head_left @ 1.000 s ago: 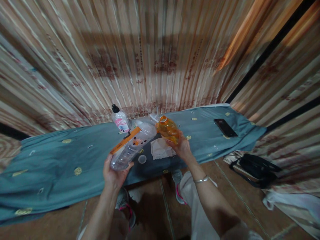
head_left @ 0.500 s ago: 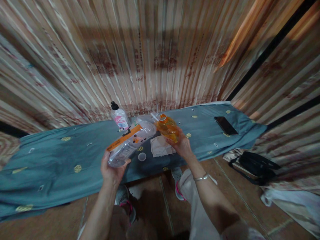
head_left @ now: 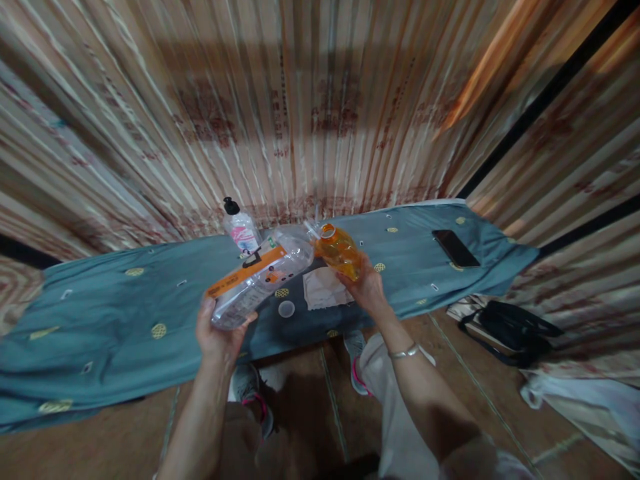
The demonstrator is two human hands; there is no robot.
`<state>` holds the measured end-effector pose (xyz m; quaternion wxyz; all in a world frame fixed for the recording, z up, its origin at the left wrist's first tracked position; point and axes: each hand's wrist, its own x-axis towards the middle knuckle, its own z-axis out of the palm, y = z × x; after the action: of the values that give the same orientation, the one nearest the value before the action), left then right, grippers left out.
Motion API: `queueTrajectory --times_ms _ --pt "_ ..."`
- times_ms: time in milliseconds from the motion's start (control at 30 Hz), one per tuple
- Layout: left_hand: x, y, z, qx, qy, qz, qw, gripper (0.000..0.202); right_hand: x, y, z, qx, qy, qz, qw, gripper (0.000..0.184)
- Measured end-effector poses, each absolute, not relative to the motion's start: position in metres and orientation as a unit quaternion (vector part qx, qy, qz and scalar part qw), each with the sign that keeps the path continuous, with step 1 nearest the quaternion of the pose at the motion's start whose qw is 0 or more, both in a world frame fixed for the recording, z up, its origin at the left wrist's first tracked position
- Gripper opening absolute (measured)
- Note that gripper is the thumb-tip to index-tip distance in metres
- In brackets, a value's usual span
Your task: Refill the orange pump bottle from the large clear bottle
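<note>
My left hand is closed around the base of a large clear plastic bottle with an orange label. That bottle is tilted, its neck end pointing up and to the right. In my right hand is a smaller amber bottle, its uncapped mouth leaning left, close by the clear bottle's neck. Whether the two mouths touch, I cannot tell. Below them a small round clear cap and a pale folded cloth lie on the blue-green sheet.
A pump bottle with a black top and pink label stands behind the clear bottle. A black phone lies to the right on the sheet. On the tiled floor sits a black bag. Striped curtains hang close behind and at the sides.
Both hands still hold their bottles near each other. The clear bottle's base has moved slightly left, and it lies a little flatter. The camera view has shifted slightly.
</note>
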<state>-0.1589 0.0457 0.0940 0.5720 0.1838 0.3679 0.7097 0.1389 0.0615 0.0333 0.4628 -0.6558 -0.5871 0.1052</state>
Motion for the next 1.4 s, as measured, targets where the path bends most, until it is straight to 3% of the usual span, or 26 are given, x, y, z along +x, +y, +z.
queueTrajectory --times_ms 233,600,1000,1400 --pt "-0.164 0.046 0.092 0.187 0.365 0.708 0.575 0.026 0.139 0.064 0.035 -0.652 -0.598 0.085 0.459 0.061" --pt "-0.167 0.048 0.090 0.199 0.376 0.713 0.557 0.043 0.144 0.070 0.012 -0.639 -0.611 0.041 0.466 0.065" --pt "-0.164 0.045 0.092 0.219 0.369 0.714 0.554 0.042 0.144 0.068 0.014 -0.648 -0.613 0.031 0.450 0.064" --pt "-0.164 0.043 0.087 0.269 0.374 0.680 0.570 0.066 0.144 0.065 0.017 -0.659 -0.601 0.038 0.451 0.063"
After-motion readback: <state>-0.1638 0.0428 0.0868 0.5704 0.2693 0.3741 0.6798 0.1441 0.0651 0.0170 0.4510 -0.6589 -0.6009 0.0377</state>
